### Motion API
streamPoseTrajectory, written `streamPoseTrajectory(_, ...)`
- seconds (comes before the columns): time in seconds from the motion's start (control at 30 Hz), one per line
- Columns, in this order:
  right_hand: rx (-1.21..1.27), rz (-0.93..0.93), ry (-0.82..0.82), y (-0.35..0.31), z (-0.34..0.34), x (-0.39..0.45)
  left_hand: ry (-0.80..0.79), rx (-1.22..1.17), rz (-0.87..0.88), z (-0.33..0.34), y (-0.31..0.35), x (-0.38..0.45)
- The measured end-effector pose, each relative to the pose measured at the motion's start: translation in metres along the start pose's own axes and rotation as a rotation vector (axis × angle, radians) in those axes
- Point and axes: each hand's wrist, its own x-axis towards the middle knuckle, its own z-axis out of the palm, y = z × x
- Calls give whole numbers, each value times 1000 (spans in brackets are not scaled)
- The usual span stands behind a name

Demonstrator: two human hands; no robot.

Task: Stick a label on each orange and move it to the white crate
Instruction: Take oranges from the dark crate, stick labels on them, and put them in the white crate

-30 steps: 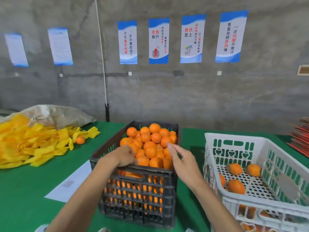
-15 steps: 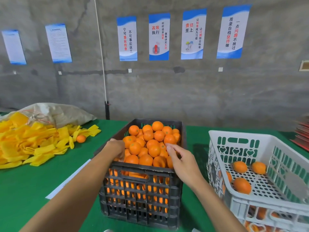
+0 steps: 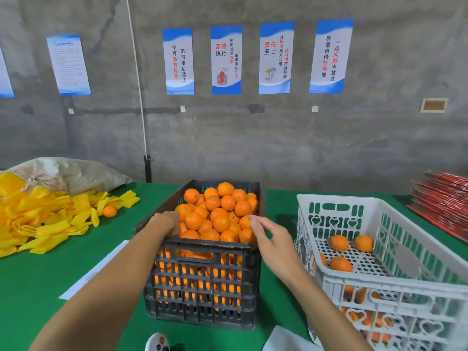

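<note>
Clearly little is done yet: the white crate [image 3: 379, 206], off to the right of the right hand's fingers [image 3: 255, 222], holds only a few oranges on its perforated floor, among them one [image 3: 338, 243] near its back wall, and I cannot make out a label on any of them. More orange shows through the slots of a crate stacked beneath it. The black crate [image 3: 202, 274] is heaped to its rim with oranges [image 3: 220, 211], so nearly everything is left.

The left hand [image 3: 167, 221] rests at the black crate's left rim with fingers curled down among the fruit; whether they grip an orange I cannot tell. The right hand [image 3: 272, 236] hovers at the right rim, fingers loosely spread, tips just beside an orange, holding nothing.

Beyond both hands, four blue-and-white posters [image 3: 253, 58] carry Chinese slogans; readable are 高效执行, 责任至上, 宁可事前检查 不可事后返工 and 质量自检坚持做. Far left of the left fingers lie yellow foam sleeves [image 3: 38, 219] on the green tabletop [image 3: 50, 287]. White sheets near the bottom edge may be label stock; no print is legible.
</note>
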Motion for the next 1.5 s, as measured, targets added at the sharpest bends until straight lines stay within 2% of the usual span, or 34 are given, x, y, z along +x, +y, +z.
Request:
streamPoseTrajectory(0.1,-2,-3,5,-6,-4,-4,136,22,-38,4,-1,-3)
streamPoseTrajectory(0.2,-8,2,3,-13,-7,-4,225,-103,-16,2,-4,-15)
streamPoseTrajectory(0.27,-10,-4,12,-19,-8,-5,344,-282,37,-7,-4,-30)
streamPoseTrajectory(0.4,52,-39,62,-32,-9,-17,580,-827,270,-23,15,-82)
streamPoseTrajectory(0.47,79,-114,133,-32,-12,-35,611,-1052,352,-20,31,-120)
streamPoseTrajectory(0.57,66,-222,218,-21,-16,-72,627,-1265,437,8,53,-176)
streamPoseTrajectory(0.7,154,-106,190,10,-14,-113,502,-1446,500,67,83,-229)
streamPoseTrajectory(0.8,176,-39,147,30,-11,-138,431,-1455,507,111,100,-249)
streamPoseTrajectory(1.0,84,110,16,71,-2,-183,252,-1447,368,185,113,-249)
streamPoseTrajectory(1.07,-42,180,-91,87,-1,-189,157,-1409,269,204,115,-245)
streamPoseTrajectory(1.1,-183,176,-157,94,-1,-190,114,-1433,207,211,116,-243)
streamPoseTrajectory(1.17,-534,129,-296,109,2,-191,-9,-1592,77,225,120,-239)
streamPoseTrajectory(1.23,-713,145,-383,119,4,-195,-167,-1766,-11,235,126,-238)
streamPoseTrajectory(1.37,-739,156,-345,136,3,-213,-378,-1955,-91,245,135,-246)
streamPoseTrajectory(1.5,-676,186,-262,135,4,-216,-390,-2015,-127,248,138,-250)
